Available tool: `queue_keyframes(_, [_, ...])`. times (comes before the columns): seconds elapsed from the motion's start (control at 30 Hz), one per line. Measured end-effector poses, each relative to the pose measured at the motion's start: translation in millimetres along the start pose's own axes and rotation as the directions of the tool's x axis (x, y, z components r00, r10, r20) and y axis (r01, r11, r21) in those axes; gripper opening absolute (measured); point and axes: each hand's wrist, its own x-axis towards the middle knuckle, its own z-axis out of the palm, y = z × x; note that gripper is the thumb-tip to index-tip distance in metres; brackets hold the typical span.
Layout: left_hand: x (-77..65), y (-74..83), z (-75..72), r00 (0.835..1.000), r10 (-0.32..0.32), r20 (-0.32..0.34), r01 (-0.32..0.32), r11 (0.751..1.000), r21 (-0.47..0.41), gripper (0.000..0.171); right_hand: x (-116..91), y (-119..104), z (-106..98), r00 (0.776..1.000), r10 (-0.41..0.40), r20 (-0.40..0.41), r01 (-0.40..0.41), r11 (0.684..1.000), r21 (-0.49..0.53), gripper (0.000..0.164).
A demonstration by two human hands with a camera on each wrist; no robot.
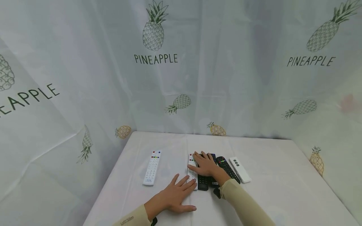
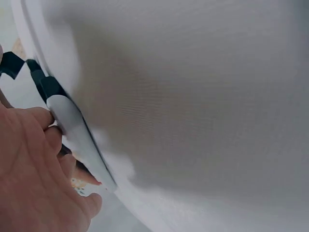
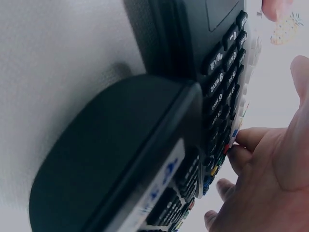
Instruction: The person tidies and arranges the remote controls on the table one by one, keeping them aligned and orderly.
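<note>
Several remote controls lie side by side on the white-covered table. My left hand (image 1: 178, 195) has its fingers spread, fingertips at the lower end of a white remote (image 1: 192, 172). In the left wrist view the palm faces the end of that white remote (image 2: 79, 137). My right hand (image 1: 205, 166) reaches over the upper part of the same remote and two black remotes beside it, a narrow one (image 1: 203, 183) and another (image 1: 214, 182) partly hidden by the hand. The right wrist view shows the fingers extended across the black remotes' (image 3: 222, 92) button side.
A black remote (image 1: 227, 169) and a white remote (image 1: 239, 170) lie slanted to the right of the row. Another white remote (image 1: 151, 168) lies apart at left. A pineapple-print curtain (image 1: 240, 78) hangs behind the table (image 1: 271, 175) and along its sides.
</note>
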Motion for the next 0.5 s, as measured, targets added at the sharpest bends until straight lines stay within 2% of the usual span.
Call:
queue_keyframes(0.2, [3.2,0.7,-1.2,1.000,0.001,0.014,-0.001,1.000,-0.004,0.089,0.8,1.4,2.8,1.000,0.008,0.013,-0.008,1.000,0.005,0.090])
queue_keyframes(0.5, [3.4,1.4,-5.4,0.999,0.005,0.032,-0.003,0.999,-0.045,0.088,0.6,-2.6,2.9,1.000,-0.002,-0.004,0.002,0.999,-0.033,0.084])
